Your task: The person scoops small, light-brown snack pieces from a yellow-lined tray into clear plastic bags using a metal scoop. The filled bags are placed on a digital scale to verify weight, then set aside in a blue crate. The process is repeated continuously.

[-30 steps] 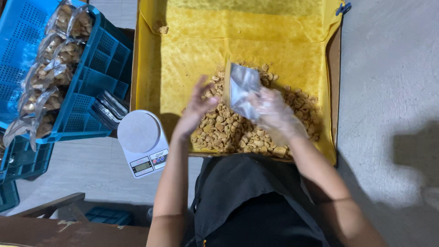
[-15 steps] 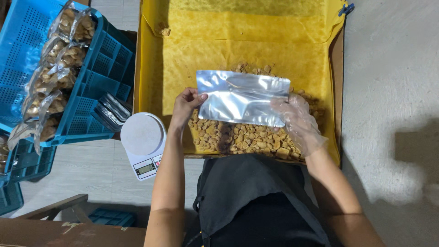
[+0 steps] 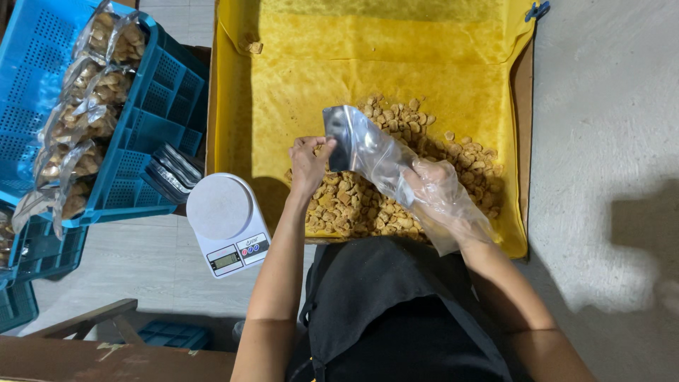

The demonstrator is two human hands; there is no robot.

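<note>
The left hand (image 3: 309,164) pinches the upper edge of a silvery plastic pouch (image 3: 361,145) with closed fingers, at about 12 o'clock from the person's body. The right hand (image 3: 433,189) — wrapped in a thin clear glove — grips the pouch's lower end. The pouch hangs tilted over a heap of tan snack pieces (image 3: 368,205) in a yellow-lined box (image 3: 283,85). A white kitchen scale (image 3: 225,221) sits at 9 o'clock — beyond it, a blue crate (image 3: 152,106) of filled bags.

A small food-packing workspace. A yellow-lined box (image 3: 368,64) of loose snack pieces (image 3: 368,205) fills the centre; a digital scale (image 3: 225,221) and blue crates (image 3: 152,113) of filled bags (image 3: 88,117) sit at left.
</note>
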